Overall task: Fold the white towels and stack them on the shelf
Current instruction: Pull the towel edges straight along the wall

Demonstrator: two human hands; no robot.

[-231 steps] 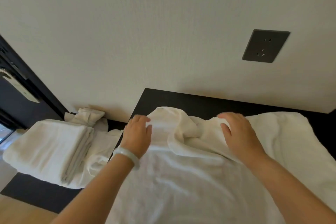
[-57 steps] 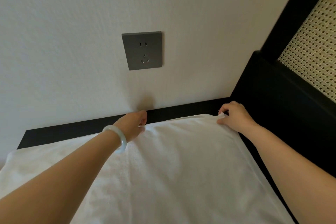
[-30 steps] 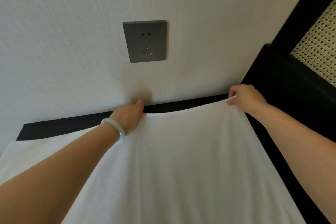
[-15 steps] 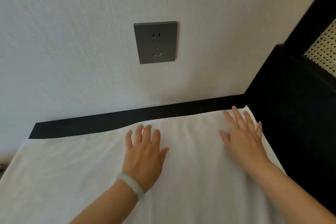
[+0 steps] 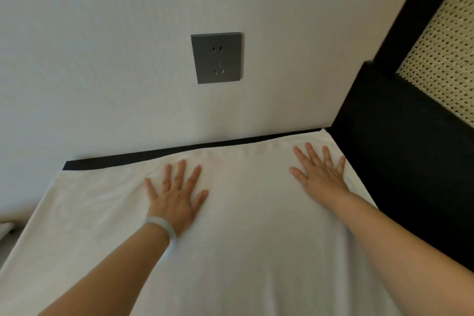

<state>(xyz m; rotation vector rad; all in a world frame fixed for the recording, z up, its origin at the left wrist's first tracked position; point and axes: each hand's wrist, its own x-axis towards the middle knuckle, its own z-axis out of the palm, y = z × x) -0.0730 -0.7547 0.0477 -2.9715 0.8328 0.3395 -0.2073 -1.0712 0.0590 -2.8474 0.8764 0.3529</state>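
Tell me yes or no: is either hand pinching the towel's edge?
No, the left hand and the right hand both lie flat on the white towel with fingers spread straight.

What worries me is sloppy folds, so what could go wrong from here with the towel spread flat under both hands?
1. Faint ripples run in the towel ahead of the left hand; folding now could press them in as creases.
2. The towel's far right corner sits tight against the black side panel beside the right hand, so it may bunch when lifted.
3. No hand holds the towel's left end, which could drag askew.
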